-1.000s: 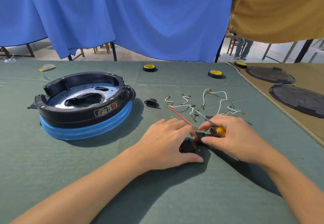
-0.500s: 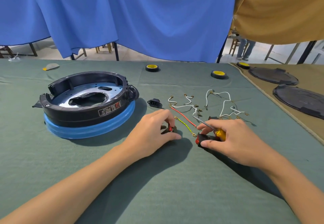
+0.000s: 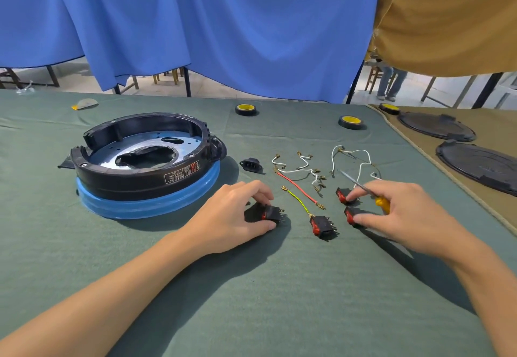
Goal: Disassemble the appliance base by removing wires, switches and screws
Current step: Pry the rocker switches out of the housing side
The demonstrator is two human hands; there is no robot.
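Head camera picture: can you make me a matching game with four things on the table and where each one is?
Things
1. screwdriver
2. appliance base
3. black socket
4. yellow-green wire

Places
A. between the left hand, which grips a switch, and the right hand
B. sitting on a blue ring
C. held in the right hand
D. between the appliance base and the white wires

Pairs: 1-C, 2-B, 3-D, 4-A.
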